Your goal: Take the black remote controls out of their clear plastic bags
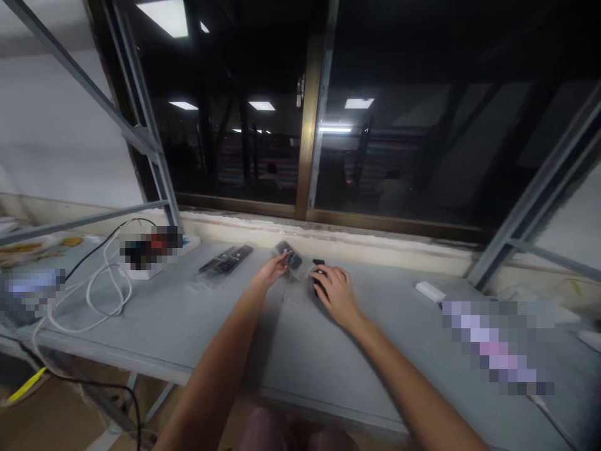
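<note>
- Plastic-wrapped black device point(295, 263): held aloft or resting, which cannot be told, over the far middle of the table, well apart from its near edge; a small body with pale markings, in clear, creased film.
- Table point(197, 332): smooth grey top; its straight near edge passes above the person's knees point(265, 429). Bare surface lies between the forearms and outside each, giving open room on both sides.
- White cable point(130, 290): slack loops across the left part of the tabletop, bounding the room there.
- White block point(429, 292): small, oblong, well right of the hands, beside an obscured patch.
- Right hand point(337, 293): palm down, forearm slanting inward from lower right; fingers partly bent and spread over a second dark object point(318, 275), touching it; firmness of hold cannot be told.
- Left hand point(273, 269): forearm reaching up and inward; thumb and fingers pinched nearly closed on the wrapped device's left side.
- Black packets point(225, 266): elongated, glossy, film-covered, side by side left of the left hand.
- Sill point(375, 252): rough, pale ledge behind the table, just beyond the hands.
- Window frame point(307, 125): brownish metal around dark, reflective glass, flanked by grey metal uprights point(153, 163).
</note>
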{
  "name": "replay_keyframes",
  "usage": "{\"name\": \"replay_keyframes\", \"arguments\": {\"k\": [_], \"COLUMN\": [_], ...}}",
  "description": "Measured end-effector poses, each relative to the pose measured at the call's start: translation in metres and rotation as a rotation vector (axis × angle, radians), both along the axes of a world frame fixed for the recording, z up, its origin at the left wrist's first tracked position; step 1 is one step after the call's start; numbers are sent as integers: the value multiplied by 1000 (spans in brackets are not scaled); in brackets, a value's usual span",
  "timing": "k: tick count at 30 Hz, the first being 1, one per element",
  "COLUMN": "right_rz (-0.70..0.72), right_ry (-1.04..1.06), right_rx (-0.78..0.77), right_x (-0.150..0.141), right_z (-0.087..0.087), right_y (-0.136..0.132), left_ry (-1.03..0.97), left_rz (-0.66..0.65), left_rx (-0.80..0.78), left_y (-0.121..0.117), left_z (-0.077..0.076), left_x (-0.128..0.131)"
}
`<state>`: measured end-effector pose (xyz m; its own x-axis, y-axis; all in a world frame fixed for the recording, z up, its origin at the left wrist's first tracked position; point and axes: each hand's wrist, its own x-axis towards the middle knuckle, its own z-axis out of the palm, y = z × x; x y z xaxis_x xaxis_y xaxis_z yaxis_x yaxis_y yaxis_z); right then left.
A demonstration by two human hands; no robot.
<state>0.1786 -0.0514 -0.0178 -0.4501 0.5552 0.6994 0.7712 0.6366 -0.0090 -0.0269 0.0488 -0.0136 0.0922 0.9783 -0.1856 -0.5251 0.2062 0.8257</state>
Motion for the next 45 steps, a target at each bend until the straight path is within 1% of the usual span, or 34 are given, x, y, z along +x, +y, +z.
{"name": "replay_keyframes", "arguments": {"k": [3,6,12,14,16,18,21,27,30,32,35,37,41,45], "right_rz": [-32,-87,-173,-155,-98,-53,-64,-136,-162,-138,-26,19,-8,-54], "right_ry": [2,31,21,-26,-95,-143,-150,-158,-178,-246,-425,-480,-445,-416], "right_rx": [126,201,246,307,391,439,430,342,354,395,467,485,462,461], "right_x": [0,2,2,2,2,1,0,2,5,6,9,9,10,11], "right_z": [0,2,9,8,7,7,9,11,10,10,10,10,10,10], "right_y": [-1,-3,-6,-5,-4,-6,-8,-6,-5,-6,-7,-7,-5,-5], "left_ry": [0,19,44,59,71,73,73,110,116,110,81,55,27,22], "left_rz": [-83,-119,-151,-164,-182,-192,-197,-206,-192,-188,-201,-202,-199,-237], "left_rx": [26,43,60,74,90,102,113,109,101,103,121,112,84,105], "left_y": [-2,-4,-2,-1,0,1,1,1,2,2,3,3,2,-2], "left_z": [-5,-7,-11,-14,-16,-16,-16,-16,-17,-18,-18,-18,-18,-17], "left_x": [7,10,13,14,14,13,13,12,11,12,13,14,16,20]}}
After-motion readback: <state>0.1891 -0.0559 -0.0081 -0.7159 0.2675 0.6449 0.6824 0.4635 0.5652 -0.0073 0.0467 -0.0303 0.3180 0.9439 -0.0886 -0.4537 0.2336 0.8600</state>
